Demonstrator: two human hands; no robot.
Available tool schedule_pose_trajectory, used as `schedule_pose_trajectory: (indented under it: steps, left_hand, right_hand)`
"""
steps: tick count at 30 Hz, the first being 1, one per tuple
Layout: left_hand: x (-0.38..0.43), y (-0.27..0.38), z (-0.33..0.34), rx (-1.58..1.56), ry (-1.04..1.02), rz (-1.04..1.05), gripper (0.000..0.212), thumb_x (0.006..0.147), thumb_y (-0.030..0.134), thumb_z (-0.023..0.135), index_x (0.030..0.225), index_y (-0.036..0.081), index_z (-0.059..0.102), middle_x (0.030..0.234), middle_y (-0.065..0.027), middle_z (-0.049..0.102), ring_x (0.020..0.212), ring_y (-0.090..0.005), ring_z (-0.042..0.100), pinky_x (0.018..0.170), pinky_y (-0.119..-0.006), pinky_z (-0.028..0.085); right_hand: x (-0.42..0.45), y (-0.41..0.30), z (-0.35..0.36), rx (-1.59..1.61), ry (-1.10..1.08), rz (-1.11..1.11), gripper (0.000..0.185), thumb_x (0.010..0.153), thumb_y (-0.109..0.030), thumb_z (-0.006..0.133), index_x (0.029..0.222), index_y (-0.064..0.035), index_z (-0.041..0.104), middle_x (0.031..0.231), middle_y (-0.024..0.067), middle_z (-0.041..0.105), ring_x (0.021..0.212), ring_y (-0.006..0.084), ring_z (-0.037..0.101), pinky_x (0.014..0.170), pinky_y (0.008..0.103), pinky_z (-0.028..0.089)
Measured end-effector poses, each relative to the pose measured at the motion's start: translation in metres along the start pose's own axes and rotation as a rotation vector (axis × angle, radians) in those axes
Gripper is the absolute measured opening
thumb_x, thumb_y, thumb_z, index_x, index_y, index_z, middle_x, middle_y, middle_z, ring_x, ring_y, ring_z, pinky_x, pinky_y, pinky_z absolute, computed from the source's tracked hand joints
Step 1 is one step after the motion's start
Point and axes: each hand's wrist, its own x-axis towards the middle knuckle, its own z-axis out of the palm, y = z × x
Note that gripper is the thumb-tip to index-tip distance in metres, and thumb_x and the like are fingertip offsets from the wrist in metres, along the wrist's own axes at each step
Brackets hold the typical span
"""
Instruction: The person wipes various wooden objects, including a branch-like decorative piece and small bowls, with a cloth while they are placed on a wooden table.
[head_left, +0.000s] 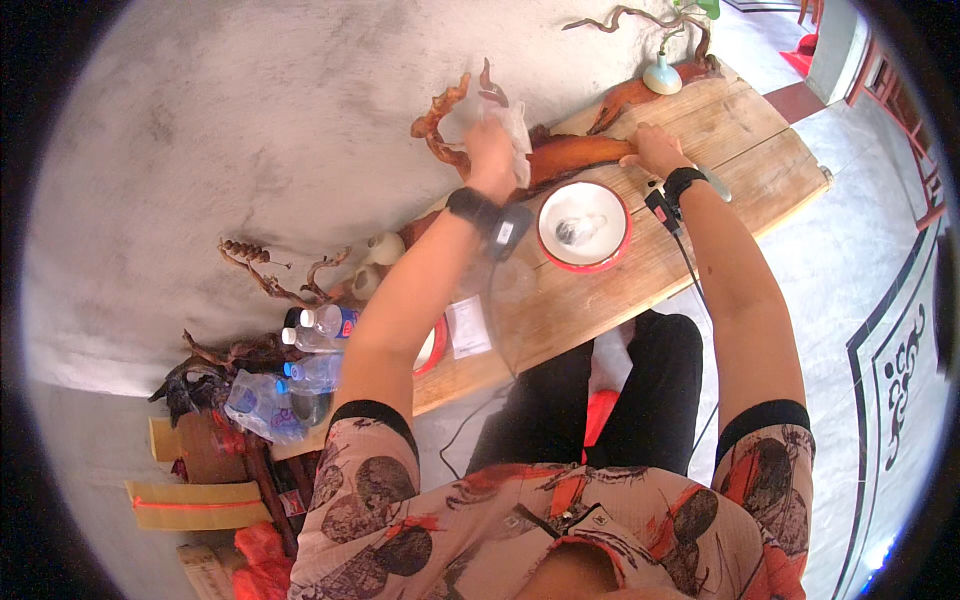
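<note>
My left hand (491, 154) is at the upper middle, closed on a crumpled whitish cloth or tissue (519, 142) beside a curved wooden branch (435, 124). The branch rises from a long reddish-brown driftwood piece (581, 154) lying on the wooden table (750, 161). My right hand (658, 150) grips the right end of that driftwood, thumb at its front edge. In front of the driftwood stands a white enamel bowl (585, 226) with a red outer side; a whitish, partly dark thing lies in it, too unclear to name. Black straps with small devices are on both wrists.
A pale blue vase (662, 75) stands on another driftwood piece at the back right. Toward the left are plastic bottles (319, 341), a white card (469, 327), a second red-rimmed bowl (429, 352) and twisted branches (270, 281). Cables hang from the wrist devices. A grey wall borders the table.
</note>
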Motion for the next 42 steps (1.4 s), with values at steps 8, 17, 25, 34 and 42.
schedule_pose_trajectory:
  steps: [8, 17, 25, 34, 42]
  left_hand:
    - [0.0, -0.018, -0.047, -0.284, -0.391, -0.201, 0.03, 0.104, 0.027, 0.038, 0.119, 0.006, 0.053, 0.094, -0.0059, 0.056, 0.083, -0.0204, 0.056, 0.073, -0.039, 0.049]
    - [-0.055, -0.007, -0.048, -0.496, -0.454, -0.145, 0.027, 0.101, 0.02, 0.049, 0.117, -0.001, 0.054, 0.108, -0.0074, 0.06, 0.095, -0.018, 0.059, 0.088, -0.034, 0.049]
    - [-0.074, 0.011, -0.087, 0.066, -0.484, 0.178, 0.042, 0.098, 0.034, 0.052, 0.124, 0.002, 0.056, 0.124, -0.0091, 0.06, 0.111, -0.0207, 0.056, 0.1, -0.032, 0.039]
    - [0.007, 0.02, -0.133, -0.047, 0.012, 0.372, 0.052, 0.101, 0.046, 0.042, 0.139, 0.011, 0.043, 0.139, -0.0082, 0.046, 0.121, -0.0192, 0.047, 0.104, -0.039, 0.034]
    - [0.032, 0.01, -0.133, 0.03, -0.21, 0.364, 0.053, 0.101, 0.051, 0.028, 0.136, 0.017, 0.047, 0.137, -0.0088, 0.046, 0.128, -0.024, 0.042, 0.105, -0.051, 0.033]
  right_hand:
    - [0.005, -0.026, -0.015, -0.113, -0.048, -0.007, 0.048, 0.084, -0.041, 0.07, 0.117, -0.0089, 0.059, 0.113, 0.0158, 0.062, 0.107, 0.0343, 0.061, 0.087, 0.0493, 0.048]
    - [-0.047, -0.134, -0.051, 0.968, 0.261, -0.172, 0.046, 0.096, -0.041, 0.053, 0.117, -0.0022, 0.064, 0.093, 0.0175, 0.07, 0.087, 0.023, 0.067, 0.077, 0.0347, 0.051]
    - [-0.024, -0.162, -0.044, 1.416, 0.227, 0.153, 0.026, 0.099, -0.025, 0.054, 0.1, -0.0015, 0.064, 0.088, 0.0032, 0.065, 0.078, 0.0086, 0.056, 0.067, 0.0281, 0.048]
    - [0.061, -0.193, -0.06, 1.797, -0.067, -0.066, 0.031, 0.101, -0.03, 0.045, 0.112, -0.0033, 0.058, 0.094, 0.0079, 0.061, 0.077, 0.018, 0.058, 0.069, 0.0347, 0.05]
    - [0.082, -0.193, -0.063, 1.72, -0.239, 0.094, 0.021, 0.097, -0.025, 0.049, 0.099, -0.0059, 0.058, 0.076, 0.0047, 0.058, 0.067, 0.017, 0.059, 0.062, 0.0336, 0.055]
